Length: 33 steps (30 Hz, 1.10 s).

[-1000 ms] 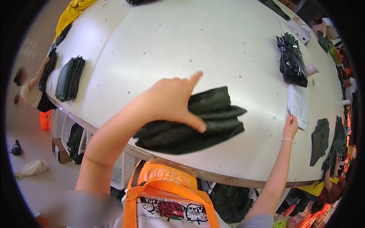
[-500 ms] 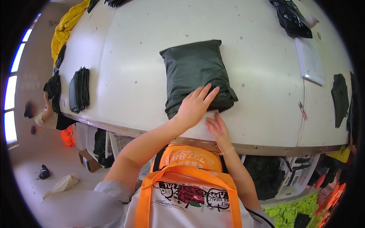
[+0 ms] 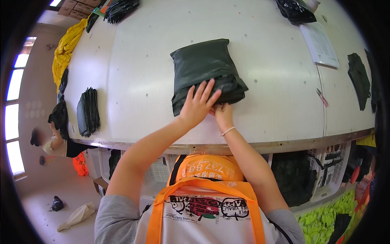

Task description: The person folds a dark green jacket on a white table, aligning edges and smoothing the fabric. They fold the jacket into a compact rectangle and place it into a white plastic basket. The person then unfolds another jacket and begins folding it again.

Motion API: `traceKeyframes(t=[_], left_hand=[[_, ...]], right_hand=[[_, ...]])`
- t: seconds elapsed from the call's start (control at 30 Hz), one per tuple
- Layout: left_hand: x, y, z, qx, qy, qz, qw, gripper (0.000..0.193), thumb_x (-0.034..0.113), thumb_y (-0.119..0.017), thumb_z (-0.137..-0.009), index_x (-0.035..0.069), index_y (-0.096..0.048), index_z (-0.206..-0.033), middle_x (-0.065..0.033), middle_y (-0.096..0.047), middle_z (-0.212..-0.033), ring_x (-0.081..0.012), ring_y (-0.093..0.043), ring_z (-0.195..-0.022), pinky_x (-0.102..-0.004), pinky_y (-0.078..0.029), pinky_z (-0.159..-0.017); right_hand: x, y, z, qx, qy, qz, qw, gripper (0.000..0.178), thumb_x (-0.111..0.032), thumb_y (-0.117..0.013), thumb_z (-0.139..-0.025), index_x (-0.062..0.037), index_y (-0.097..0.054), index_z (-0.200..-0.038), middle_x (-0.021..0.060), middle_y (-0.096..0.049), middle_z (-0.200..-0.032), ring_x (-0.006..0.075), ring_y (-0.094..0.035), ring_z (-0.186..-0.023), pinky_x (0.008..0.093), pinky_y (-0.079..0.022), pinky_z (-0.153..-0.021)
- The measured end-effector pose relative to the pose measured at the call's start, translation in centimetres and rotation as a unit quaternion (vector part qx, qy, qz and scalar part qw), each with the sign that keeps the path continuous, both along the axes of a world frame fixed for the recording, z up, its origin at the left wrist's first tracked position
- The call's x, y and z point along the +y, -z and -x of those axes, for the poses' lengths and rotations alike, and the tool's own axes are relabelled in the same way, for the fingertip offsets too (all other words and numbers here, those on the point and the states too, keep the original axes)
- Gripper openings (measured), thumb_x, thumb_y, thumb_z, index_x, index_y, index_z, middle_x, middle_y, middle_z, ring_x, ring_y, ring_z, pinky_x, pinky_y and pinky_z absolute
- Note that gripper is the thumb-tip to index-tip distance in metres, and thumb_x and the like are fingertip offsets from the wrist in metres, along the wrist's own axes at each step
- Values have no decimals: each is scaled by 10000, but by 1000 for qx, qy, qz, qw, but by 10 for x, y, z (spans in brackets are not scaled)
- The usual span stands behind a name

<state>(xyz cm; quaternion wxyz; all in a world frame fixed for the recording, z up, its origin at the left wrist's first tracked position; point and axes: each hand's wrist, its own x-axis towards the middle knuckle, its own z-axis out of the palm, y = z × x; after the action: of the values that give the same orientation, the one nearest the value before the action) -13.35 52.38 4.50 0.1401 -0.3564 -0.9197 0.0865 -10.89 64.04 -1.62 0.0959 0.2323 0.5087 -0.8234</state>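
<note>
A dark green bundle of thin, shiny fabric (image 3: 201, 63), folded into a thick square, lies on the white table in front of me. Its near part is bunched and layered. My left hand (image 3: 197, 106) rests on that near part with the fingers spread out flat. Just to its right, my right hand (image 3: 223, 117) is closed at the bundle's near edge, its fingers curled. Whatever those fingers pinch is hidden beneath the edge and the left hand.
The white table (image 3: 142, 81) carries a stack of dark folded pieces (image 3: 88, 112) at left, small pink-handled snips (image 3: 322, 97), a paper sheet (image 3: 319, 44) and dark fabric (image 3: 359, 81) at right. Another person (image 3: 55, 140) works at far left. Crates (image 3: 331, 175) stand under the table edge.
My right hand has moved up and left to the bundle's near edge, and its fingers have closed. My left hand stays on the bundle, its fingers spread. The view has shifted slightly.
</note>
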Motion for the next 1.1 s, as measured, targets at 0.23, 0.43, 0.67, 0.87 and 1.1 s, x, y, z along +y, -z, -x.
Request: traceKeyframes(t=[0.23,0.43,0.67,0.87,1.1], left_hand=[[23,-28,11,4,26,-33,999,634,168,-580,-772,72,-416,-1378,-142,-375,-1449,-303,-468,-1149,-370,-429,-885],[33,-28,26,-55,37,-68,995,632,148,-584,-809,70,-377,-1401,-89,-471,-1339,-248,-542,-1068,-313,-532,-750],[34,-43,51,-169,8,-157,973,614,86,-629,-821,124,-394,-1387,-75,-488,-1296,-286,-561,-1041,-366,-553,-729],[44,-47,54,-222,31,-138,965,555,47,-600,-809,143,-437,-1332,-66,-445,-1361,-277,-545,-1048,-379,-551,-745],[43,-22,49,-187,48,-111,975,492,15,-553,-778,157,-538,-1249,16,-429,-1421,-254,-555,-949,-353,-552,-694]], right_hand=[[20,-39,6,66,-33,-48,996,113,25,-414,-924,121,-469,-949,149,-603,-869,190,-659,-705,298,-580,-630],[42,-22,-14,43,-42,-87,994,131,4,-469,-914,87,-477,-1015,144,-615,-887,195,-664,-694,286,-571,-617],[53,-55,-29,310,27,-564,765,218,38,-544,-817,22,-565,-1034,143,-610,-989,251,-582,-955,353,-483,-840],[48,-13,18,140,-241,-776,566,143,-130,-617,-791,-58,-621,-914,134,-594,-1028,293,-591,-909,381,-525,-740],[114,-39,-27,241,-199,-747,587,179,-260,-671,-782,-87,-623,-780,34,-565,-865,234,-556,-865,343,-465,-684]])
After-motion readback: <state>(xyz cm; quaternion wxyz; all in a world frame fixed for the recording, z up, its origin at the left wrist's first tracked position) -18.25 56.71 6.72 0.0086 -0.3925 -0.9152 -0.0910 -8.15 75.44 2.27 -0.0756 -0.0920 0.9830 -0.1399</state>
